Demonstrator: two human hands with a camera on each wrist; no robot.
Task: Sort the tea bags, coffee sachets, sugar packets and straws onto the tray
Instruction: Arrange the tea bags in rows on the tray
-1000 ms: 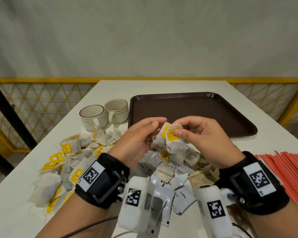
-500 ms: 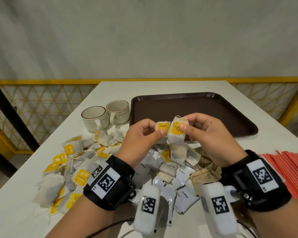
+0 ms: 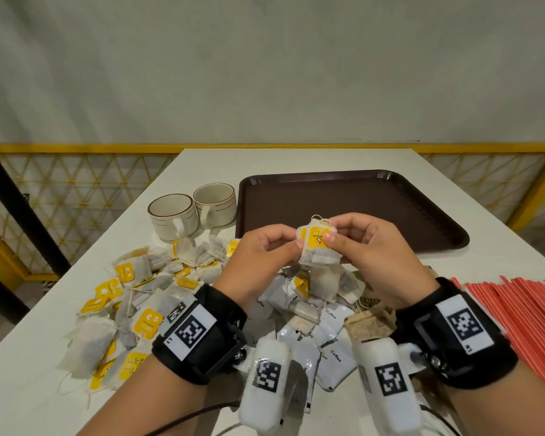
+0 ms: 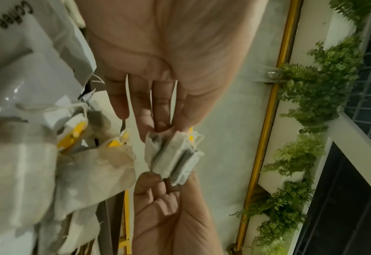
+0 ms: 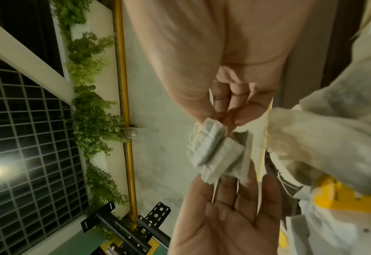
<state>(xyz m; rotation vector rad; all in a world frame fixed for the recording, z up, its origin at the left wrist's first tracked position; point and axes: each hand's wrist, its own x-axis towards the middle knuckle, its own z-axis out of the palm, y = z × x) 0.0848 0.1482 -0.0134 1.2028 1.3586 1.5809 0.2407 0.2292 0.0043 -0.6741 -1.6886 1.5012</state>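
Yellow-tagged tea bags (image 3: 317,247) stacked upright above brown tray (image 3: 390,199)

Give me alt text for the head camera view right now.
Both hands, left hand and right hand, pinch a small stack of tea bags above a heap of sachets. Behind lies a bare brown tray; red straws lie at right.

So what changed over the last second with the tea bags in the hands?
The left hand and right hand lifted the small stack of tea bags up off the pile and squared it, so the yellow tags now overlap. Both hands kept their pinch throughout. The tray stayed bare, and the cups, the loose tea bags, the coffee sachets and the straws did not move.
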